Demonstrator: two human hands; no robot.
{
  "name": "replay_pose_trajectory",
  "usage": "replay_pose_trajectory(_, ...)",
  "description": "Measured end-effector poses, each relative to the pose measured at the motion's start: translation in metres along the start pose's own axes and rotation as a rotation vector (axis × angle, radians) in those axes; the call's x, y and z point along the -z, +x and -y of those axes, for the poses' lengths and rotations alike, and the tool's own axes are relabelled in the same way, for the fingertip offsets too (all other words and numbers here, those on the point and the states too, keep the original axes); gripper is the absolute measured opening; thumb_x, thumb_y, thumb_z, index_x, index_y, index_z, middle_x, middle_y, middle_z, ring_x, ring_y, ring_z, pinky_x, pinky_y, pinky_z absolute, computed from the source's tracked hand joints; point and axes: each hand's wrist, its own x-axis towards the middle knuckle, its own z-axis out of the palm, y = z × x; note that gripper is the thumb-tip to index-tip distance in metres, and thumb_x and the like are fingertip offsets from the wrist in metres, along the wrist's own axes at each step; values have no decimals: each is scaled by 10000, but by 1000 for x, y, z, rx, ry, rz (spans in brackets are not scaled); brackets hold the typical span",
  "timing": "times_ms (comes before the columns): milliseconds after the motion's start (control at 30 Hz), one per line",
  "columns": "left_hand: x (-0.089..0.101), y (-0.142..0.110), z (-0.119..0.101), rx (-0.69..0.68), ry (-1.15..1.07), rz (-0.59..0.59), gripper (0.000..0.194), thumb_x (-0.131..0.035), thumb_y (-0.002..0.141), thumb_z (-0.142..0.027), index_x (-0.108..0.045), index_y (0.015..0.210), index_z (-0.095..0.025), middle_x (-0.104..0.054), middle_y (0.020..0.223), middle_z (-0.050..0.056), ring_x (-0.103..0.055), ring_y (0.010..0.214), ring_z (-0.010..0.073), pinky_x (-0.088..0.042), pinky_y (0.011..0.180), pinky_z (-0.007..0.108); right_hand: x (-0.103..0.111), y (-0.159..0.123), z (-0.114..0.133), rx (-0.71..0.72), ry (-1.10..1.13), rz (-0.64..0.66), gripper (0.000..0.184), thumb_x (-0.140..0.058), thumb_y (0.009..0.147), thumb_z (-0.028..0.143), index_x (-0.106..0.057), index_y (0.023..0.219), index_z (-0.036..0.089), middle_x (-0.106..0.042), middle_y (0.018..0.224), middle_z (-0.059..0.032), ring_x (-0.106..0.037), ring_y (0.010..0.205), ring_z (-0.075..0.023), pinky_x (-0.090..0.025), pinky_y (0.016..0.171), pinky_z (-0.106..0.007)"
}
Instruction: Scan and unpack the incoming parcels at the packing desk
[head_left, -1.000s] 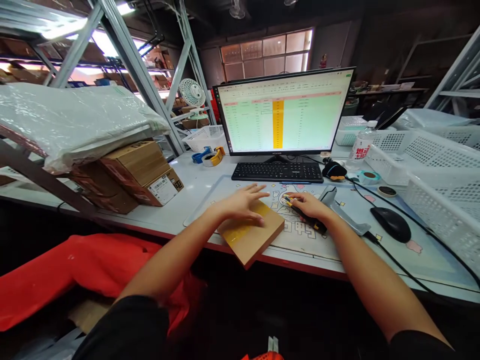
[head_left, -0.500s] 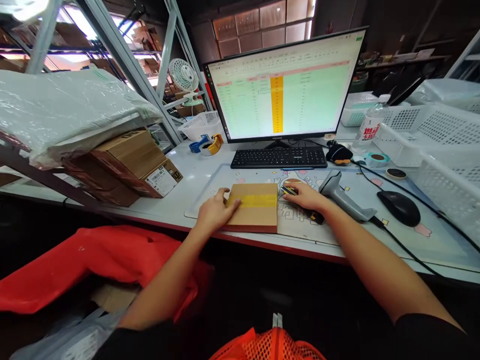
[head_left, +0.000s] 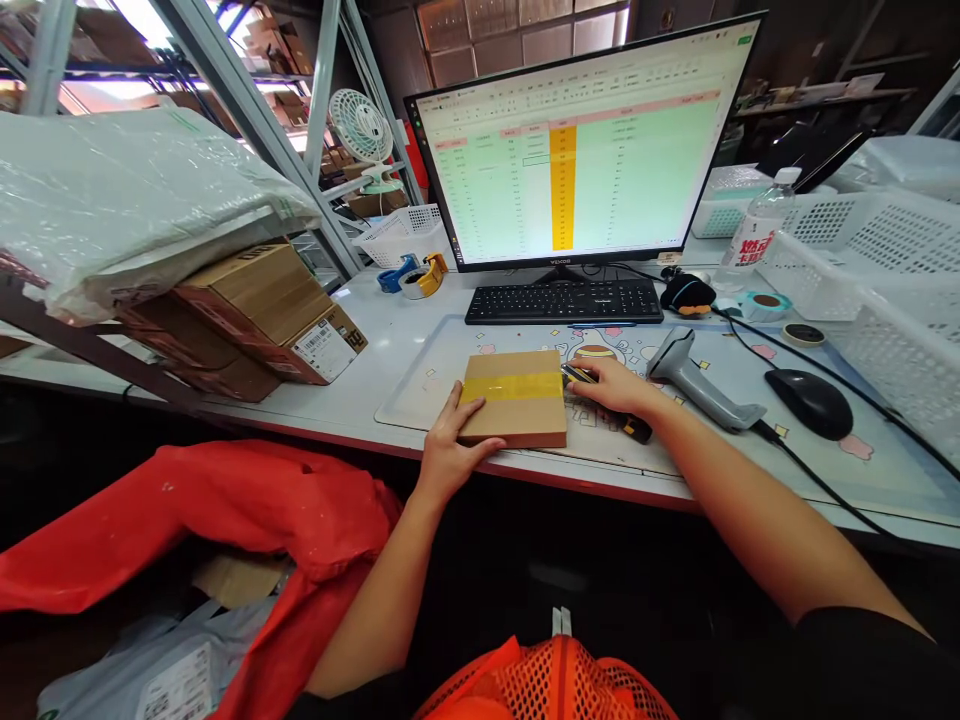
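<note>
A flat cardboard box point(head_left: 517, 412) with yellow tape across its top lies at the desk's front edge. My left hand point(head_left: 448, 447) grips its near left corner, fingers on the left side and top, thumb along the front face. In my right hand point(head_left: 611, 386) is a yellow-and-black utility knife point(head_left: 636, 428), closed in the fingers. The knife's tip is at the box's right edge, by the end of the tape; whether it cuts in cannot be seen. The palm hides the middle of the handle.
Right of my hand lie a grey barcode scanner point(head_left: 701, 385) and a black mouse point(head_left: 810, 403). Behind are a keyboard point(head_left: 562, 302) and monitor point(head_left: 585, 160). Brown cartons point(head_left: 255, 300) are stacked left, tape dispensers point(head_left: 412, 278) behind them. White baskets point(head_left: 900, 320) stand right.
My left hand has slid from the box's left side to its near corner, thumb moving from the top to the front. The knife stays by the right edge. The view has shifted slightly.
</note>
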Motion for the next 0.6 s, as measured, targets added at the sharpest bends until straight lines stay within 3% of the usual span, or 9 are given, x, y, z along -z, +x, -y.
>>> replay_pose_trajectory(333,-2,-2,2,-5,21,-20,696,-908,783,-552,-727,1373,-231,-440,1676,174,-475,1528,367,-400,1273,532,-1,0,-2,-1,-20,-30,402,-652,946,287,-699,1326,168,-727,951,-44,-561,455,-107,-459,427,-254)
replay_pose_trajectory(500,-5,-3,-1,-2,39,-38,679,-939,770,-475,-729,1368,-232,-444,1675,170,-498,1513,363,-415,1266,531,-5,-2,2,-28,36,2,475,-629,960,314,-655,1414,179,-688,765,-2,-554,420,-142,-451,391,-267)
replay_pose_trajectory(600,-7,-3,-3,8,59,-45,683,-941,768,-472,-729,1370,-229,-446,1673,171,-508,1503,373,-443,1251,527,-9,-10,4,-72,24,-31,536,-653,943,316,-630,1458,172,-739,866,-36,-571,433,-138,-467,404,-273)
